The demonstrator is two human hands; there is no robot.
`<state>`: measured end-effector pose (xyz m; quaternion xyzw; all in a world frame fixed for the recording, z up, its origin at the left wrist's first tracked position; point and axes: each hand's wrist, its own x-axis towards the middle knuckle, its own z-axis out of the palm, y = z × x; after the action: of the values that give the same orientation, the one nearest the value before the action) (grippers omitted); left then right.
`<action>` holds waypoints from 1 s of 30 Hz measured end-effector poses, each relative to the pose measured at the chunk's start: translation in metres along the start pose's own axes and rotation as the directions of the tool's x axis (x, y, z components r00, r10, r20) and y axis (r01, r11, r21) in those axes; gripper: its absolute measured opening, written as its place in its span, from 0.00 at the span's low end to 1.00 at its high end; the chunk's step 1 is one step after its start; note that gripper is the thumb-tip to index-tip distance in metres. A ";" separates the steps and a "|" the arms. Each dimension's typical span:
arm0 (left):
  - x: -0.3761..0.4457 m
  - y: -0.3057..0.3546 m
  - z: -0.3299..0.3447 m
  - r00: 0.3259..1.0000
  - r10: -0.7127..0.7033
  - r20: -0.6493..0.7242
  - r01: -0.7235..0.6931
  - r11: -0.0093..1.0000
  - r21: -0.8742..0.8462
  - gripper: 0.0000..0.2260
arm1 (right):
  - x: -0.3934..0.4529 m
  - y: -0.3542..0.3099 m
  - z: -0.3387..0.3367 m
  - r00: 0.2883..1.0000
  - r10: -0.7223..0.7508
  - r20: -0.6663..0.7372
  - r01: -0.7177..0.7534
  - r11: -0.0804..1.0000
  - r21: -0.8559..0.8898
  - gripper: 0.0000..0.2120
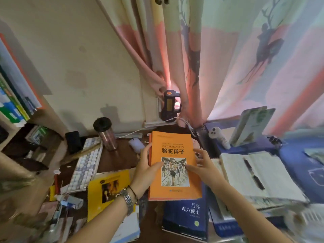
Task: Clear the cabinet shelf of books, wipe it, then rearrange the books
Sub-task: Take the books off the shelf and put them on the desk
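Note:
An orange book (172, 148) with a street drawing on its cover lies on top of a stack in the middle of the desk. My left hand (146, 170) grips its left edge, thumb across the cover. On the book's right edge, my right hand (203, 168) rests with its fingers spread. A dark blue book (187, 216) lies under the orange one, nearer to me. A yellow book (107, 190) lies to the left. At the far left, several books stand on a cabinet shelf (12, 102).
A keyboard (85, 165), a black-lidded tumbler (105, 134), a mouse (135, 144) and a lantern (170, 104) occupy the desk's back. An open notebook with a pen (256, 174) lies at the right on blue bedding. Curtains (228, 58) hang behind. Tubes and clutter (68, 200) crowd the left front.

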<state>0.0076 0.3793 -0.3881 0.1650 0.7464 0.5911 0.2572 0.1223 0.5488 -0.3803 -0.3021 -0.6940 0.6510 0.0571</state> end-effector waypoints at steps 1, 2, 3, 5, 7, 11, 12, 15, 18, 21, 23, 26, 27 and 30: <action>0.003 -0.006 0.007 1.000 -0.003 0.023 0.003 1.000 0.019 0.28 | -0.001 0.009 -0.005 1.000 0.020 -0.017 -0.020 1.000 -0.005 0.25; 0.005 -0.013 0.013 0.999 -0.013 0.045 0.012 0.999 0.037 0.28 | -0.002 0.018 -0.009 0.999 0.039 -0.029 -0.039 0.999 -0.004 0.25; 0.008 -0.019 0.020 0.997 -0.027 0.071 0.023 0.998 0.050 0.28 | -0.002 0.027 -0.013 0.998 0.051 -0.044 -0.052 0.999 -0.002 0.26; 0.012 -0.034 0.031 0.990 -0.075 0.117 0.066 0.995 0.078 0.29 | -0.004 0.044 -0.020 0.995 0.076 -0.072 -0.076 0.997 0.003 0.27; 0.015 -0.048 0.041 0.980 -0.124 0.156 0.108 0.988 0.110 0.31 | -0.007 0.060 -0.023 0.990 0.102 -0.095 -0.102 0.995 0.002 0.27; 0.013 -0.071 0.056 0.956 -0.220 0.194 0.190 0.968 0.164 0.32 | -0.011 0.093 -0.022 0.979 0.171 -0.111 -0.171 0.985 0.005 0.28; 0.012 -0.077 0.060 0.953 -0.233 0.194 0.198 0.963 0.181 0.32 | -0.012 0.102 -0.021 0.975 0.188 -0.116 -0.189 0.982 0.006 0.28; 0.011 -0.092 0.067 0.946 -0.269 0.179 0.223 0.945 0.240 0.33 | -0.015 0.123 -0.018 0.964 0.232 -0.132 -0.234 0.972 0.000 0.29; 0.010 -0.104 0.072 0.937 -0.305 0.168 0.246 0.921 0.301 0.32 | -0.017 0.137 -0.015 0.959 0.242 -0.147 -0.246 0.969 -0.012 0.29; 0.009 -0.112 0.076 0.929 -0.332 0.162 0.262 0.901 0.345 0.32 | -0.017 0.149 -0.011 0.957 0.242 -0.158 -0.251 0.967 -0.037 0.28; 0.008 -0.116 0.077 0.927 -0.338 0.160 0.262 0.892 0.369 0.32 | -0.017 0.154 -0.010 0.954 0.245 -0.170 -0.258 0.964 -0.058 0.28; 0.009 -0.121 0.079 0.928 -0.338 0.157 0.256 0.884 0.391 0.32 | -0.017 0.157 -0.010 0.949 0.244 -0.199 -0.264 0.961 -0.080 0.27; 0.010 -0.122 0.079 0.927 -0.339 0.157 0.255 0.882 0.397 0.32 | -0.017 0.157 -0.010 0.948 0.242 -0.207 -0.265 0.960 -0.091 0.27; 0.012 -0.124 0.079 0.933 -0.324 0.156 0.235 0.877 0.419 0.33 | -0.016 0.158 -0.011 0.948 0.224 -0.225 -0.264 0.950 -0.169 0.27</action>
<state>0.0506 0.4183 -0.5236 0.1678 0.8325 0.3632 0.3833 0.1950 0.5455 -0.5217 -0.4549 -0.7025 0.5470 0.0160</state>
